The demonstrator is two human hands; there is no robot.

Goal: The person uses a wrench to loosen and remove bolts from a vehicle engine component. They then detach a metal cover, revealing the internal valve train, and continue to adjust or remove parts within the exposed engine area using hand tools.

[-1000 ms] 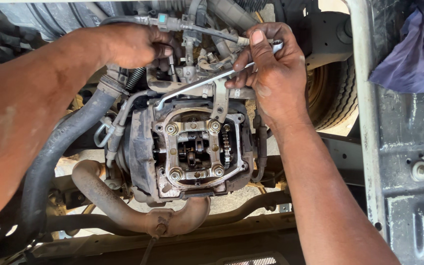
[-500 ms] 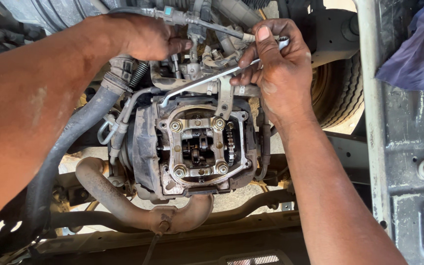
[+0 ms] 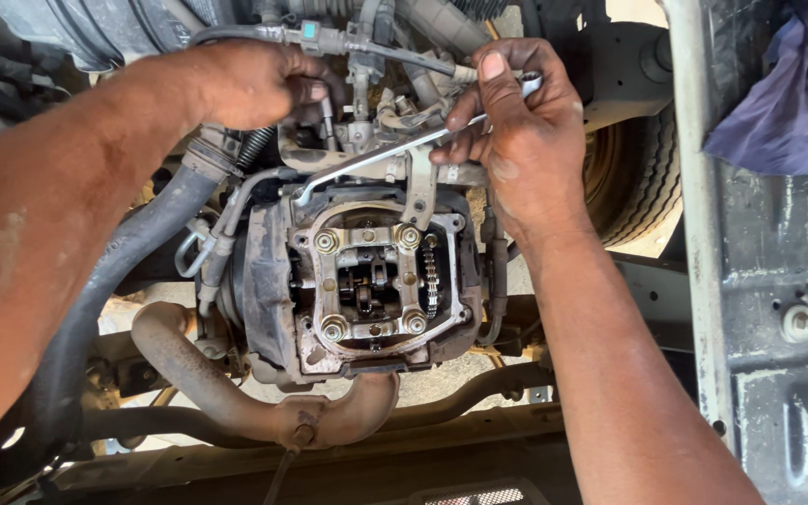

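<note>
An open engine head (image 3: 367, 281) with its cover off shows several stud nuts, rocker parts and a timing chain. My right hand (image 3: 516, 131) is closed around one end of a long steel ring spanner (image 3: 385, 157), whose other end reaches down-left to the top left corner of the head. My left hand (image 3: 254, 84) is clenched over parts just above the head, beside a small metal fitting (image 3: 329, 117); what it holds is hidden by the fingers.
A rusty exhaust pipe (image 3: 226, 393) curves under the head. A black rubber hose (image 3: 105, 299) runs down the left. A tyre (image 3: 633, 182) sits behind my right wrist. A grey metal frame (image 3: 769, 355) and blue cloth (image 3: 787, 103) are at the right.
The view has shifted slightly. My right hand and the spanner's held end sit a little lower and nearer the head; my left hand stays clenched above it.
</note>
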